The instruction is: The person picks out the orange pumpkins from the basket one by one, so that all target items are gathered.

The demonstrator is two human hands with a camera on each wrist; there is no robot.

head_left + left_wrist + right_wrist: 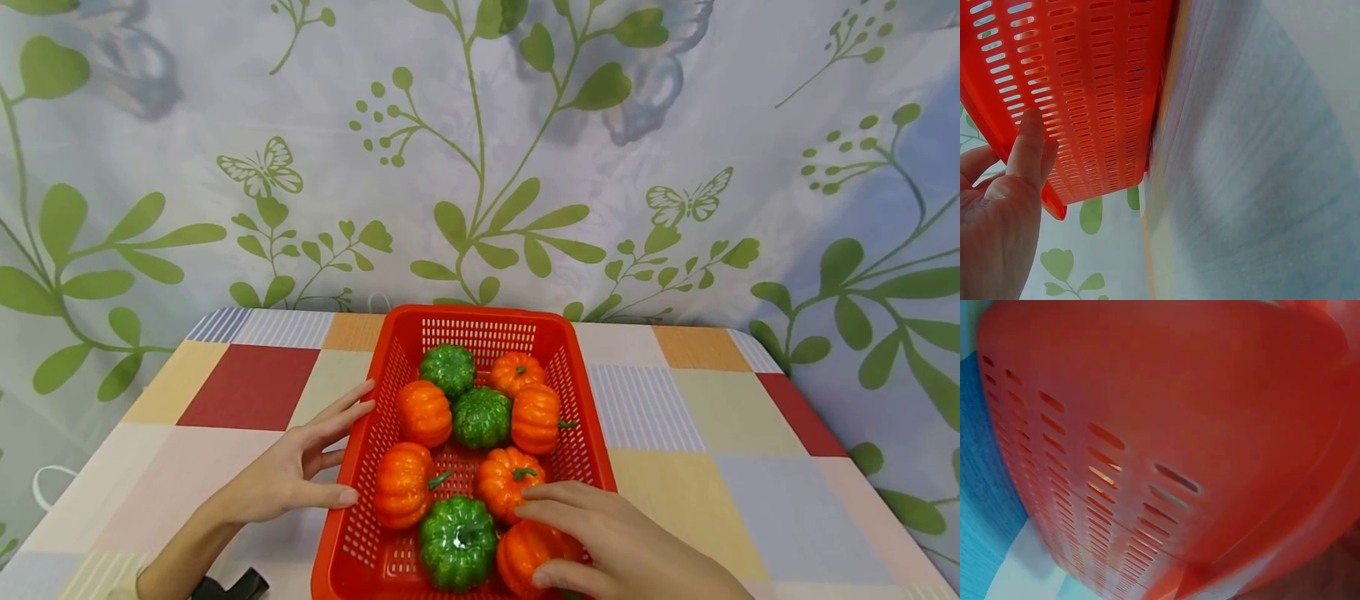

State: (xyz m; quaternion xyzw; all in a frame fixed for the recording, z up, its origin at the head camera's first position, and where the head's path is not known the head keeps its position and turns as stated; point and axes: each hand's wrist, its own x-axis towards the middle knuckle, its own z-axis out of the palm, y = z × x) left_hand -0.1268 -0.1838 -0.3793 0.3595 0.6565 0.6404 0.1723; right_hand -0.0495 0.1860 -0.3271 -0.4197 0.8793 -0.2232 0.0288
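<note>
The right hand (622, 542) curls thumb and fingers around an orange pumpkin (528, 554) at the near end of the red basket (577, 354). The left hand (300, 467) lies open, fingers straight against the basket's left wall (1085, 94). Eight other pumpkins, orange and green, sit inside. The gripped pumpkin has not left the basket; none lie on the checked tablecloth (247, 387).
</note>
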